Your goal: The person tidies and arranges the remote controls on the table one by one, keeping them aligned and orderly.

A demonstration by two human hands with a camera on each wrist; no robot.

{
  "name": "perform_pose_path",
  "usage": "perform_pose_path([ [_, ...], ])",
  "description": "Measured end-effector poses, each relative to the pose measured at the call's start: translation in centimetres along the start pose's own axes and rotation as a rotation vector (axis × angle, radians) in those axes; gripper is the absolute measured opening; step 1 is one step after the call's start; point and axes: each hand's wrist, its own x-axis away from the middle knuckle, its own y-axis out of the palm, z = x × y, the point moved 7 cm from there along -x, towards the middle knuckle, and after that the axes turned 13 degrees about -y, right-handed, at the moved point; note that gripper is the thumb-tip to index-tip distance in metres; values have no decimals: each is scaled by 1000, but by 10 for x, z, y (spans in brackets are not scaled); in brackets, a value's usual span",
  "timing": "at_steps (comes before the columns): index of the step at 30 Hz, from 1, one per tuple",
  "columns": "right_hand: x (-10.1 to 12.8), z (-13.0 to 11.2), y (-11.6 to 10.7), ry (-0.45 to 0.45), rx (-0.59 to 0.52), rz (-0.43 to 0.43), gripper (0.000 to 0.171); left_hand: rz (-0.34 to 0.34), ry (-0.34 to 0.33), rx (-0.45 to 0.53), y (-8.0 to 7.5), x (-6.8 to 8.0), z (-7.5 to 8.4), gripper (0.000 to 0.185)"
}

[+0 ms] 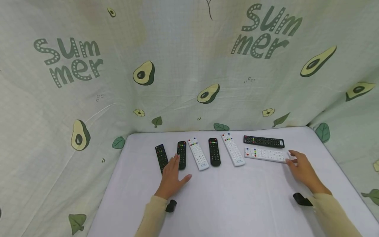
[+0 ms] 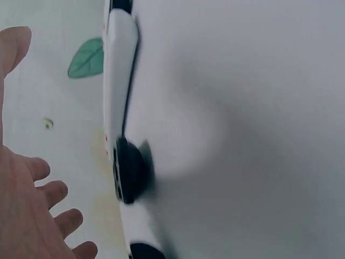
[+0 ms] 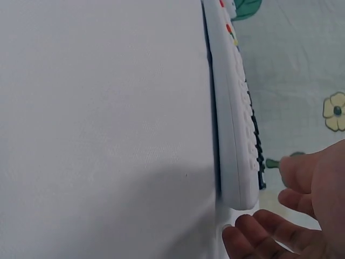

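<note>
Table (image 1: pixel 225 197): seven remotes (wrist views show three).

Staged recording booth, not a lived-in room. A white table (image 1: pixel 225 197) is walled on three sides by a hung cloth backdrop (image 1: pixel 183 65) printed with avocados and "Summer". Seven remote controls (image 1: pixel 214 151), black and white, lie in a row along the far edge. No furniture or fittings visible.
</note>
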Motion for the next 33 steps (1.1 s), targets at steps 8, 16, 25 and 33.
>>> perform_pose_path([
  [8,-7,1,-1,15,-4,-4,49,-55,93,34,20,0,42,96],
  [16,-16,8,-1,44,-13,-32,46,-120,146,67,44,2,75,92],
  [25,-23,16,-2,128,-38,-75,45,-168,188,76,66,6,114,89],
  [33,-26,18,-1,165,-99,-71,45,-205,228,87,77,7,144,86],
])
